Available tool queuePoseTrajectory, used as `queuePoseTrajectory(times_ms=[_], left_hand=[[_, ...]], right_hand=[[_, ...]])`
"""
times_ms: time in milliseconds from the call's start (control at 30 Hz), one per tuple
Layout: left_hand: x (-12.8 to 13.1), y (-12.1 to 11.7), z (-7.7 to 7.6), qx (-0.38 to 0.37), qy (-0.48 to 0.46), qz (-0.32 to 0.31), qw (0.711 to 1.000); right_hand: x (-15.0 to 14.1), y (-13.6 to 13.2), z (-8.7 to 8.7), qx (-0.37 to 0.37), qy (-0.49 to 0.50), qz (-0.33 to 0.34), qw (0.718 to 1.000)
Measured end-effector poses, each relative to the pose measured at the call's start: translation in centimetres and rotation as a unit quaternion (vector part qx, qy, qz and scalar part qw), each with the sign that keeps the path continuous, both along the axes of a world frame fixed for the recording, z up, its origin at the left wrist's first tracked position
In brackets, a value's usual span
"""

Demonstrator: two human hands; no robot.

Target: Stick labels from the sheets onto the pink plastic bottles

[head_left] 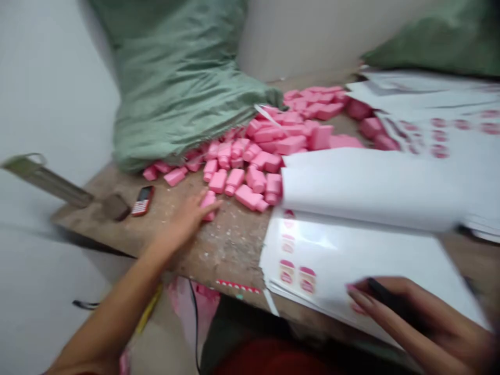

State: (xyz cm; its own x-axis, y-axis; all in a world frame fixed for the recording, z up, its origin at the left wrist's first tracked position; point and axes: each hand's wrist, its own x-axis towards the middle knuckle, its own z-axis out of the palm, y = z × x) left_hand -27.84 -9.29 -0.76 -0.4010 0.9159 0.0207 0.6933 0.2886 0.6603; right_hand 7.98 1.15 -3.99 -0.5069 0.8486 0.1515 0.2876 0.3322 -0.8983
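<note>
My left hand (192, 212) is at a small pink plastic bottle (209, 204) on the wooden table, its fingers around the bottle at the near edge of a heap of similar pink bottles (269, 140). At the lower right, my right hand (417, 312) is closed on a slim dark tool (385, 296), blurred, so its kind is unclear. Something pink shows at the fingertips; I cannot make out whether it is a label. Below that hand lies a white sheet (351, 255) with a few pink and red stickers (307, 279) along its left side.
A green sack (183, 88) spills the bottles onto the table (230, 245). White sheets (375, 182) are folded back over the stack, with more sticker sheets (437, 104) behind. A red phone (142, 200) and a dark block (116, 207) lie at left. Another green sack (441, 44) stands back right.
</note>
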Motion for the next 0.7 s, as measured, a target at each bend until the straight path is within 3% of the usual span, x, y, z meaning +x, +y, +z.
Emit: queuePoseTrajectory(times_ms=[133, 200, 267, 300, 400, 500, 600, 700], left_hand=[[-0.9, 1.0, 0.4, 0.000, 0.016, -0.032, 0.999], [0.1, 1.2, 1.1, 0.039, 0.008, 0.001, 0.999], [2.5, 1.4, 1.5, 0.105, -0.127, 0.067, 0.984], [4.0, 1.6, 1.5, 0.130, -0.235, 0.098, 0.958], [8.9, 2.4, 0.7, 0.116, -0.527, 0.126, 0.832], [12.5, 3.3, -0.5, 0.057, -0.667, 0.104, 0.736], [14.2, 4.0, -1.4, 0.023, -0.730, 0.077, 0.679], [15.0, 4.7, -1.9, 0.036, -0.740, 0.077, 0.667]], right_hand=[[1.7, -0.2, 1.5, 0.000, -0.113, -0.033, 0.993], [1.7, -0.4, 1.5, 0.017, -0.143, -0.041, 0.989], [1.4, -0.5, 1.3, 0.024, -0.164, -0.015, 0.986], [1.1, -0.6, 1.1, 0.031, -0.173, 0.001, 0.984], [0.2, -0.6, 0.5, 0.085, -0.208, 0.037, 0.974], [-0.6, -0.6, -0.1, 0.171, -0.230, 0.046, 0.957], [-1.1, -0.5, -0.5, 0.231, -0.233, 0.042, 0.944], [-1.3, -0.6, -0.7, 0.257, -0.234, 0.028, 0.937]])
